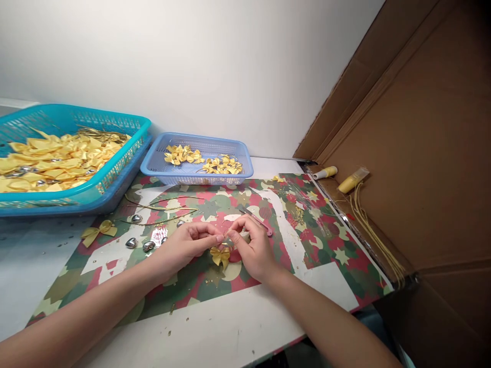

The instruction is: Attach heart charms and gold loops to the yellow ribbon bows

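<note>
1. Left hand (192,241), palm inward: thumb and forefinger pressed together, almost meeting the right hand's.
2. Right hand (253,248), knuckles raised: thumb and curled forefinger pinched together.
3. Bow (220,257) just below the fingertips; whatever they pinch is too small to tell.
4. Both forearms cut off by the frame.

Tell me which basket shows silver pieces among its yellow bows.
The large teal basket at far left: silver pieces sit among its yellow bows. The light-blue basket shows none.
</note>
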{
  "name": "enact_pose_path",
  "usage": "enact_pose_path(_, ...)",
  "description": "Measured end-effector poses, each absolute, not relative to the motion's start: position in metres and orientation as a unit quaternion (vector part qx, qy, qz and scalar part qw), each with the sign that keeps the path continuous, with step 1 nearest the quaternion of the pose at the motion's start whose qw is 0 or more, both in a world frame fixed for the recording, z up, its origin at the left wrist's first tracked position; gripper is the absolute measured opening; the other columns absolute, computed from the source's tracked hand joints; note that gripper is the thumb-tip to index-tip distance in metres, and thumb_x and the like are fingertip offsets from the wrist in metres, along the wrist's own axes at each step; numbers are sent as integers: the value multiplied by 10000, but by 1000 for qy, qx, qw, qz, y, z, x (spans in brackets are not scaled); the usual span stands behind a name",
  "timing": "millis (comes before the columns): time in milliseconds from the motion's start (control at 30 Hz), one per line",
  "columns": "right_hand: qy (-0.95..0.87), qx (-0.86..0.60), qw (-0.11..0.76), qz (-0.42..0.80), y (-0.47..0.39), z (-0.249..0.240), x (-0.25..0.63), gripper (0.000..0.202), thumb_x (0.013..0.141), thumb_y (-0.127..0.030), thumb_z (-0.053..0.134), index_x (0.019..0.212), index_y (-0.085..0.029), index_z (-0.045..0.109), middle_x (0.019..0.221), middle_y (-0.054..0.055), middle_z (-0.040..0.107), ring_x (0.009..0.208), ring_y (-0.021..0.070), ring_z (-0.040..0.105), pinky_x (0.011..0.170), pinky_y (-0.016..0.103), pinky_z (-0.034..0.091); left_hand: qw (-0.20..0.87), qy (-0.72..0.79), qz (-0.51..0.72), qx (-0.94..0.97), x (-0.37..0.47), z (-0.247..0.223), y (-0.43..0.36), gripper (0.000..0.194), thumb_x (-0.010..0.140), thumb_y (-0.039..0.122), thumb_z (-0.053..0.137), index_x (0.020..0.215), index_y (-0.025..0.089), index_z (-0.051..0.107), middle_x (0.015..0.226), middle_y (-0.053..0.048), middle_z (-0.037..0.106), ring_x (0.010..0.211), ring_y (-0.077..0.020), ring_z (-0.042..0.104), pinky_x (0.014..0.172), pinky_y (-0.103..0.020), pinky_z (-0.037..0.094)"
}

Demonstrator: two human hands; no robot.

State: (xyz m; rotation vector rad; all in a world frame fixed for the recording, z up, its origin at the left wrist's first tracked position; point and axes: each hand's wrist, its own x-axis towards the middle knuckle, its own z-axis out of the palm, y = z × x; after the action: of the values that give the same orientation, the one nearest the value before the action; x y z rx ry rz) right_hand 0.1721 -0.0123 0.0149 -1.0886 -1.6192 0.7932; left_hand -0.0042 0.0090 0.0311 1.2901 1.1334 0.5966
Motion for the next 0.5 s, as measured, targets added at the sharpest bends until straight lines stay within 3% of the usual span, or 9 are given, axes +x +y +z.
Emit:
enact_pose_path(367, -624, -460, 473, 418, -10, 14, 172, 130, 878, -264, 552, 759, -210, 540, 795, -3, 561, 775, 149, 529, 731, 289, 420, 626, 467, 255, 570, -5, 30, 9, 280, 692, 448, 712, 637, 178, 663, 597, -10, 650, 484, -91, 440, 432, -197, 285)
enact_pose_path(500, -619, -467, 464, 428, -10, 15, 172, 139, 868, -275, 566, 748, -206, 548, 795, -1, 570, 763, 145, 529, 704, 281, 432, 626, 460, 243, 581, -5, 30, 10, 305, 693, 471, 703, 624, 180, 649, 566, -1, 621, 470, -92, 421, 428, -202, 281)
